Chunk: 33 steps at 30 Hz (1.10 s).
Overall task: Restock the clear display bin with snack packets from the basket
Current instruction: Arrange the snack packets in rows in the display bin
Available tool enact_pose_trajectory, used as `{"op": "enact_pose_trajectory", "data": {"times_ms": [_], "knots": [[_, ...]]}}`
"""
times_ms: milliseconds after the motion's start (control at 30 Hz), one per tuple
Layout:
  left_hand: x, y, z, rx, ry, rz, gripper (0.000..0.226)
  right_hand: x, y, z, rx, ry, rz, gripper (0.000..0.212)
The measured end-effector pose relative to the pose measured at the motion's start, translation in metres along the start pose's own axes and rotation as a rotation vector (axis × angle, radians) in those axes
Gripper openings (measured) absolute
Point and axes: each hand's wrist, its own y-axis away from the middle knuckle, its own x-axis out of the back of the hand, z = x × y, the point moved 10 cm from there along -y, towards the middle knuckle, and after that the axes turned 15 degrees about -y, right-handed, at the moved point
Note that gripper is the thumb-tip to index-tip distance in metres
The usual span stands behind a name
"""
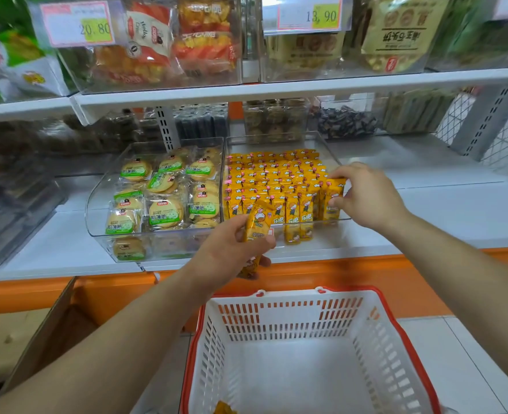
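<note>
The left hand (232, 249) curls its fingers round a yellow snack packet (257, 222), perhaps more than one, held just in front of the clear display bin (327, 231). The right hand (366, 198) pinches an upright packet (333, 201) at the bin's front right corner, thumb on one face and fingertips on the other.

The risk I judge nearest is at that corner. The rows stand tightly packed, so wedging another packet in could push the front row over the low lip and onto the shelf (441, 210). The left hand's load is glossy film and sticks out below the palm, so a loose hold could let it slide down toward the basket (291, 297).

The packets are slim, flat-sided foil sleeves with crimped ends. The bin is hard, clear acrylic with a curved front. Beside it, touching, a like bin holds round biscuits (163, 210) in clear wrap. The basket is white slotted plastic, red-rimmed, with one last packet (224, 409) showing at its bottom.
</note>
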Motion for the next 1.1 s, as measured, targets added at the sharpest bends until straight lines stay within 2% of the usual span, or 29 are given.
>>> {"op": "enact_pose_trajectory", "data": {"times_ms": [167, 267, 533, 667, 733, 833, 900, 1000, 1033, 1100], "knots": [[0.0, 0.0, -0.001, 0.008, 0.005, -0.008, 0.025, -0.004, -0.007, -0.006, -0.018, 0.176, 0.007, 0.042], [0.001, -0.001, -0.001, 0.003, -0.003, -0.007, 0.025, -0.024, -0.008, -0.007, -0.067, 0.226, -0.104, 0.042], [0.004, 0.002, 0.001, 0.005, 0.041, 0.0, 0.025, -0.059, -0.007, 0.001, -0.177, 0.095, -0.305, 0.039], [0.005, 0.003, -0.004, 0.033, 0.093, 0.013, 0.034, -0.055, 0.001, -0.005, -0.137, 0.031, -0.329, 0.06], [0.004, 0.003, -0.006, 0.029, 0.086, 0.019, 0.036, -0.041, 0.005, -0.01, -0.104, 0.026, -0.305, 0.06], [0.003, 0.004, -0.004, 0.016, 0.059, 0.009, 0.043, -0.015, 0.013, -0.019, -0.078, -0.148, -0.21, 0.036], [0.0, 0.004, 0.001, -0.014, 0.033, -0.005, 0.039, -0.005, 0.023, -0.033, -0.059, -0.316, -0.162, 0.022], [-0.006, 0.005, 0.014, -0.065, 0.011, -0.014, 0.034, -0.019, 0.045, -0.057, -0.125, -0.704, -0.268, 0.029], [-0.008, 0.005, 0.017, -0.072, 0.004, -0.019, 0.033, -0.026, 0.052, -0.066, -0.128, -0.774, -0.323, 0.032], [-0.011, 0.006, 0.021, -0.065, 0.005, -0.008, 0.035, -0.031, 0.059, -0.077, -0.065, -0.762, -0.371, 0.029]]}}
